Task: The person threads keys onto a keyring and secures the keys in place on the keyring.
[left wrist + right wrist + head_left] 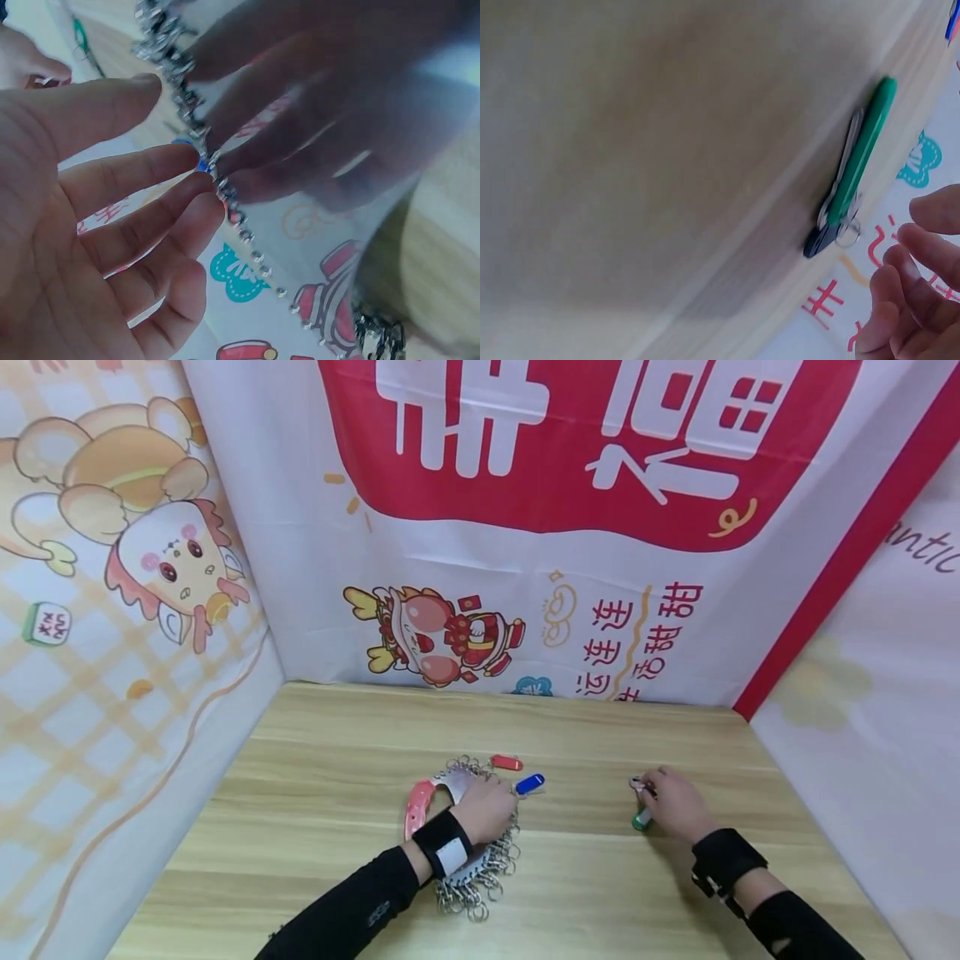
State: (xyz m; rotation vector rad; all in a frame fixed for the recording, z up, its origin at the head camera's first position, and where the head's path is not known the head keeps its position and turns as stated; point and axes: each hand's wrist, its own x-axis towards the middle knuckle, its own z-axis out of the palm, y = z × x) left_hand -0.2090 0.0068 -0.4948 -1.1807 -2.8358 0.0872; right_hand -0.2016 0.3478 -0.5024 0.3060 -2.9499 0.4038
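A shiny metal ring plate (pixel 451 783) with a pink grip (pixel 416 810) lies on the table, hung with several small key rings and clasps (pixel 491 860) along its outer edge. Over it is my left hand (pixel 486 810), fingers bent loosely and fingertips at the row of rings; the thumb stands apart. The mirror-like plate reflects this hand in the left wrist view. A blue tag (pixel 530 784) is just beyond those fingertips, partly hidden there. My right hand (pixel 678 806) is beside a slim green-and-silver item (pixel 862 154) with a small ring; its fingers are loosely bent, apart from it.
A red tag (pixel 507 762) lies behind the blue one. The wooden table (pixel 300 835) meets a printed cloth backdrop (pixel 315 635) at its far edge, with printed cloth side walls (pixel 225 710) to left and right.
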